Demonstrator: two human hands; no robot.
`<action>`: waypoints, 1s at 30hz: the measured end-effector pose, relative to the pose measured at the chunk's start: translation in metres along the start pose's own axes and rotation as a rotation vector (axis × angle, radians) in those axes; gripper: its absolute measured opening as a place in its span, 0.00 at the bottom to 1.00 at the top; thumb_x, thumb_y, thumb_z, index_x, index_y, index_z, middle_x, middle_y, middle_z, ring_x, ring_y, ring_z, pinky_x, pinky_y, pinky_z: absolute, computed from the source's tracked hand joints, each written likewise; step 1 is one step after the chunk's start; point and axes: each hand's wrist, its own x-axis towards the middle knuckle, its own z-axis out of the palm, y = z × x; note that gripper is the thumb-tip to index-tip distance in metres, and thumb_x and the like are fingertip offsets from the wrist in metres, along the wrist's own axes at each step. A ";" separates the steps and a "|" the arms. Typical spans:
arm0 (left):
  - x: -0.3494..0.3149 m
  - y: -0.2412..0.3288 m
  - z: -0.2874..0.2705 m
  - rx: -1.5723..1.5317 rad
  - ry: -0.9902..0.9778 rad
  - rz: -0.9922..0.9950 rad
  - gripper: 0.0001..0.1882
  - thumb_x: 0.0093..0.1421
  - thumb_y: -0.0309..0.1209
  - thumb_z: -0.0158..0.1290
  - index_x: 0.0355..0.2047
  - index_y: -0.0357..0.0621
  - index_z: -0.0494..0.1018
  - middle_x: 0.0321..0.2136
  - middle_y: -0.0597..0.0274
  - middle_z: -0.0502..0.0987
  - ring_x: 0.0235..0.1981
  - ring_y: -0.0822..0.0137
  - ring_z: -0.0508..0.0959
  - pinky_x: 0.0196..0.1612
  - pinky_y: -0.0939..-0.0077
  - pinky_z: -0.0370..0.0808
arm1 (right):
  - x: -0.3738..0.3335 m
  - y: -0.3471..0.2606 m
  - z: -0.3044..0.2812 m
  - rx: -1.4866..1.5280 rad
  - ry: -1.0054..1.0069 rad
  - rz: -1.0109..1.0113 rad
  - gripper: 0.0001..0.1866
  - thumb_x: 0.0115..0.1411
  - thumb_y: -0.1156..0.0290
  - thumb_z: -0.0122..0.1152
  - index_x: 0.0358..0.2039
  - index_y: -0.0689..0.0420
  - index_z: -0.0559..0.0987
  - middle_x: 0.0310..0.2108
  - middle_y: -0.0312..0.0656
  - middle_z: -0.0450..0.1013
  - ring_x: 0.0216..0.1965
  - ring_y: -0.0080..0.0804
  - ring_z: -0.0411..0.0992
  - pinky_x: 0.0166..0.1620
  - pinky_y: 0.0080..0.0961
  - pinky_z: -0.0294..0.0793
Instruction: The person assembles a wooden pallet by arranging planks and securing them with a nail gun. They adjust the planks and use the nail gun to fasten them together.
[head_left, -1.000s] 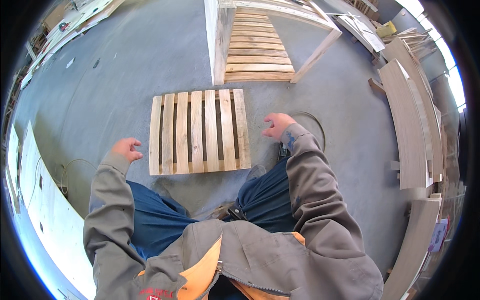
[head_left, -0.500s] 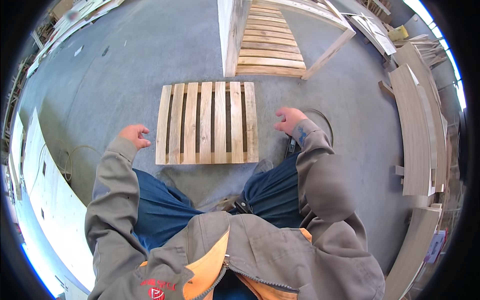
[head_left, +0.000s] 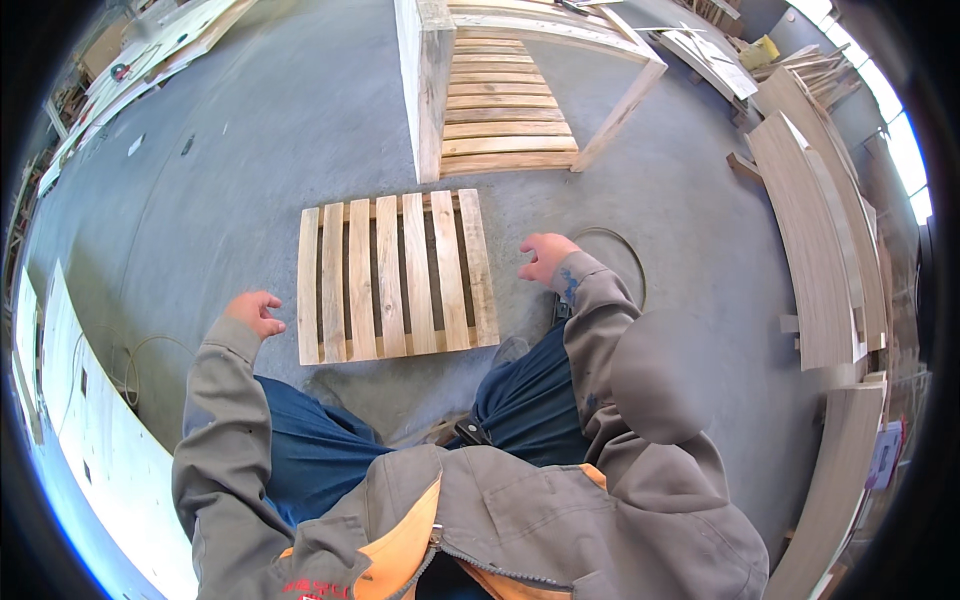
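On the floor in front of me lies a slatted wooden panel [head_left: 390,275], its several light boards running away from me with dark gaps between them. My left hand [head_left: 256,313] hangs just off the panel's left side, fingers loosely curled and apart, touching nothing. Off the right side, my right hand [head_left: 548,256] is likewise empty, with thumb and fingers parted. Below the right hand stands a black tool [head_left: 562,308], mostly hidden by my sleeve and knee; I cannot make out its kind.
A wooden frame with a slatted base [head_left: 505,110] stands beyond the panel. A hose [head_left: 640,265] curves on the floor at right. Long boards [head_left: 800,240] lean along the right side. A white sheet [head_left: 95,400] lies at left, and another cable [head_left: 130,375] loops beside it.
My view has shifted, so the panel and frame appear lower and farther left. Both hands stay beside the panel, empty as before.
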 end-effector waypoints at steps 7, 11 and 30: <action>0.003 -0.005 0.004 -0.023 -0.005 -0.001 0.25 0.47 0.29 0.68 0.47 0.39 0.77 0.29 0.56 0.81 0.29 0.63 0.80 0.35 0.68 0.78 | -0.002 0.002 0.000 -0.007 -0.007 0.007 0.30 0.51 0.57 0.70 0.53 0.56 0.77 0.51 0.51 0.74 0.54 0.47 0.71 0.57 0.35 0.71; 0.009 -0.010 0.010 -0.029 -0.006 0.004 0.26 0.46 0.30 0.69 0.47 0.40 0.77 0.28 0.56 0.80 0.29 0.63 0.80 0.35 0.68 0.77 | 0.000 0.007 0.002 -0.042 0.045 -0.034 0.29 0.51 0.60 0.71 0.52 0.59 0.76 0.42 0.50 0.79 0.44 0.45 0.77 0.48 0.34 0.76; 0.001 0.007 0.001 -0.019 -0.028 -0.027 0.26 0.48 0.30 0.68 0.48 0.40 0.76 0.31 0.55 0.81 0.33 0.63 0.80 0.39 0.68 0.76 | 0.001 0.002 0.003 0.103 -0.017 0.019 0.29 0.50 0.62 0.71 0.52 0.60 0.77 0.40 0.52 0.79 0.41 0.43 0.78 0.47 0.33 0.76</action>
